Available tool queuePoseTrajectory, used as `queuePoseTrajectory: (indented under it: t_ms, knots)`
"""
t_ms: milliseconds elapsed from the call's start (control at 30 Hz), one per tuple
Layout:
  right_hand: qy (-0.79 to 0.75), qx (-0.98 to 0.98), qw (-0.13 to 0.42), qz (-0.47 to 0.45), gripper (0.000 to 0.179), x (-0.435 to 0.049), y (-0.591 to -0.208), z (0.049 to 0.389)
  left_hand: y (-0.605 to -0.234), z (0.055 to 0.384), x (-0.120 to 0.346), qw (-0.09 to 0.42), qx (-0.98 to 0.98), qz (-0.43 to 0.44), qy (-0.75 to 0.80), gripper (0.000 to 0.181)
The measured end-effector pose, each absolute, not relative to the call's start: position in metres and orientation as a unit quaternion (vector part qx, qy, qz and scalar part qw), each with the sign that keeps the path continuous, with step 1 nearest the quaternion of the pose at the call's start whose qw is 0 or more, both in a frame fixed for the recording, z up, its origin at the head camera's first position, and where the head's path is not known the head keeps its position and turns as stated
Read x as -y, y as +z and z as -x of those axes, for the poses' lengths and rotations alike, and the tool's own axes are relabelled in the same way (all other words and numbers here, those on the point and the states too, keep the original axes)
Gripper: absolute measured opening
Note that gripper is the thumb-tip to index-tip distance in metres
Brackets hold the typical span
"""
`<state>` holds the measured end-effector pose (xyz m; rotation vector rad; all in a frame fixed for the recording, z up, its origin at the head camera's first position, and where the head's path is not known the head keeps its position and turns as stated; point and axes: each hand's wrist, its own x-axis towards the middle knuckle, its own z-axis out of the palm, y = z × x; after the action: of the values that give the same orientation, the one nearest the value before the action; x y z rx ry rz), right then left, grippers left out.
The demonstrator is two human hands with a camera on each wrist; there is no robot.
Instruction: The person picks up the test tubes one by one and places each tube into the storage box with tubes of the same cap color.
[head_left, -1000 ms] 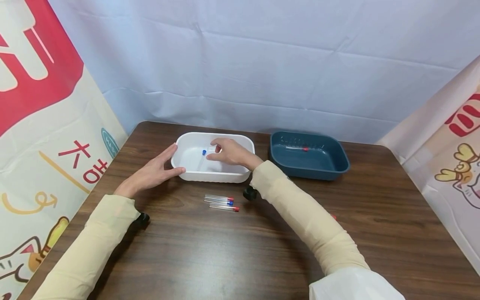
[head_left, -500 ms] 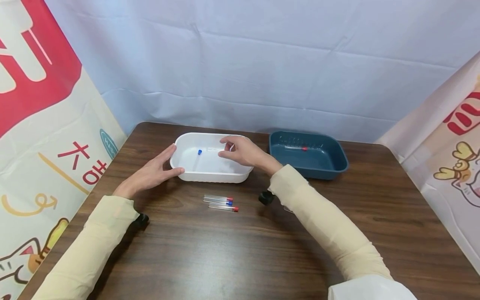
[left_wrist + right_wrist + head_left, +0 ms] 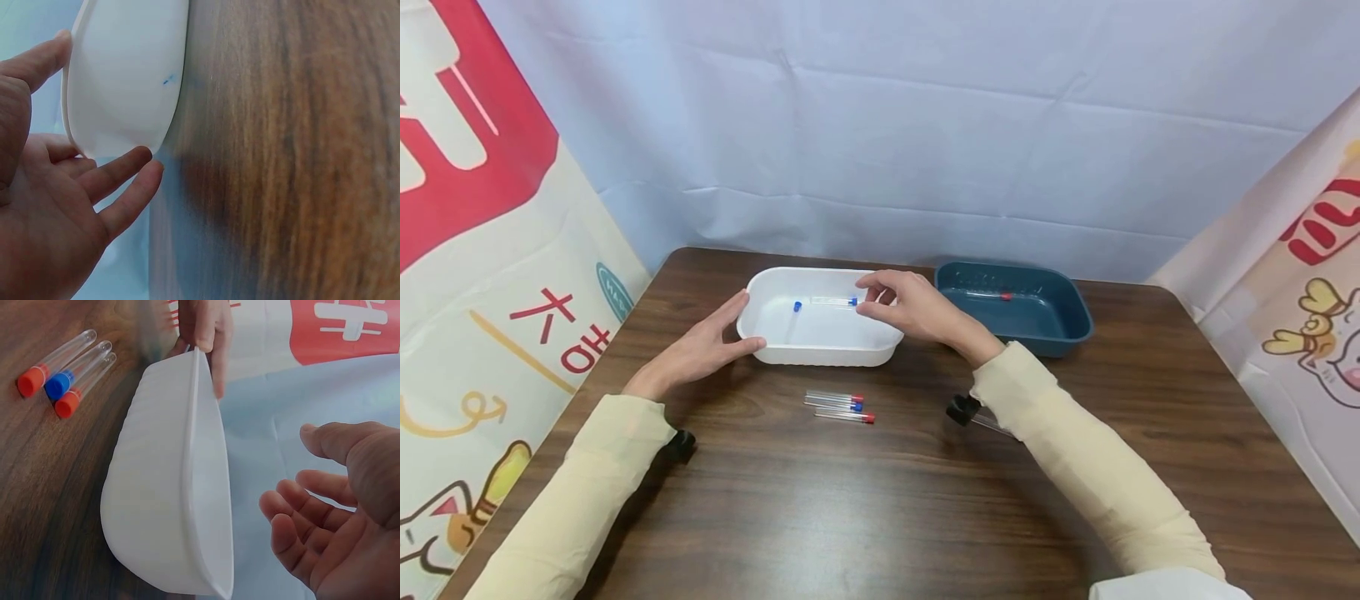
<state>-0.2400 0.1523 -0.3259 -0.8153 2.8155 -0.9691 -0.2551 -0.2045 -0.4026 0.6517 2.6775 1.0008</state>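
The fingers of the right hand (image 3: 913,308) are loosely bent, with the thumb standing apart from them and a visible gap between. This hand is above the right end of a white tub (image 3: 820,357); its fingertips appear just beside the blue cap of a clear tube (image 3: 831,301) lying lengthwise inside. A second blue-capped tube (image 3: 797,307) lies in the same tub, to the left, at an angle to the first.

The fingers of the left hand (image 3: 696,352) are spread at the tub's left end, fingertips and thumb touching its rim.

On the table (image 3: 820,508), in front of the tub, three capped tubes (image 3: 842,406) lie side by side: red, blue, red. Further right, a dark blue tub (image 3: 1037,343) contains one red-capped tube (image 3: 988,295).
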Motion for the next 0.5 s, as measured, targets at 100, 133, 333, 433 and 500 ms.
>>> queuePoseTrajectory:
  t_ms: [100,133,333,433,500]
  knots:
    - [-0.314,-0.910,0.023,0.272,0.042,-0.158,-0.323,0.233,-0.404,0.255,0.204,0.106,-0.908,-0.220,0.340,0.100]
    - [-0.315,-0.909,0.021,0.273,0.041,-0.161,-0.322,0.230,-0.404,0.255,0.204,0.107,-0.908,-0.220,0.339,0.100]
    - [-0.329,-0.905,0.018,0.267,0.038,-0.177,-0.317,0.216,-0.403,0.256,0.204,0.107,-0.909,-0.221,0.338,0.100]
    - [-0.334,-0.906,0.019,0.260,0.037,-0.185,-0.316,0.210,-0.403,0.256,0.204,0.106,-0.908,-0.222,0.339,0.100]
    - [-0.336,-0.907,0.020,0.254,0.037,-0.190,-0.315,0.206,-0.403,0.255,0.204,0.107,-0.908,-0.222,0.338,0.100]
